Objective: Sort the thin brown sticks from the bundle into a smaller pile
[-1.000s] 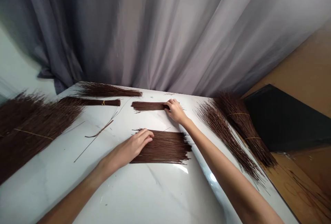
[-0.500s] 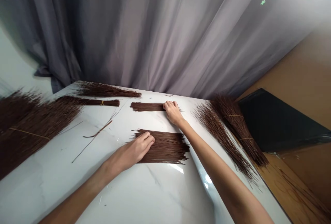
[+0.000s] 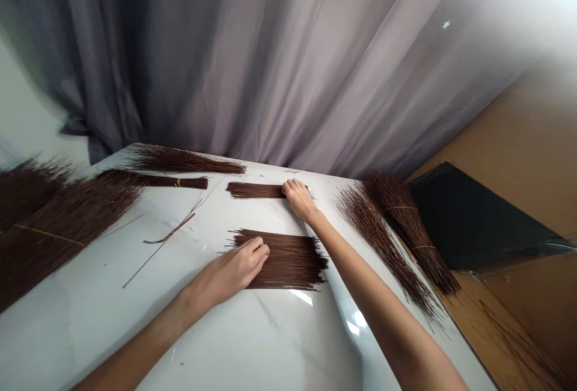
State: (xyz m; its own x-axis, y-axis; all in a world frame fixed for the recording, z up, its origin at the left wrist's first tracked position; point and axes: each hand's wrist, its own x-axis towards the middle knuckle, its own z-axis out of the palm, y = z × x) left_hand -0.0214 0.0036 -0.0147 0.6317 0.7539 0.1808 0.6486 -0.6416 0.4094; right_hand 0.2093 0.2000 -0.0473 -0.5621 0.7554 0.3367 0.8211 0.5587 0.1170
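Note:
A flat layer of thin brown sticks [image 3: 291, 261] lies crosswise on the white table in front of me. My left hand [image 3: 247, 258] rests over its left end, fingers curled down and closed on some of the sticks. Farther back is a narrower bundle of brown sticks [image 3: 255, 190], lined up roughly parallel to the first. Its right end is under my right hand [image 3: 297, 197], whose fingers are bent round the sticks. My palm hides part of that end, and a few stick tips poke out beyond it.
Large twig bundles [image 3: 76, 216] fill the left side, with a yellow-tied bundle [image 3: 192, 183] behind. Loose strands [image 3: 169, 234] lie near them. More bundles [image 3: 392, 246] line the right edge beside a black panel [image 3: 478, 216]. A grey curtain [image 3: 252, 66] hangs behind the white table [image 3: 216, 343].
The view has shifted slightly. Both hands stay at the same stick bundles, with little visible movement.

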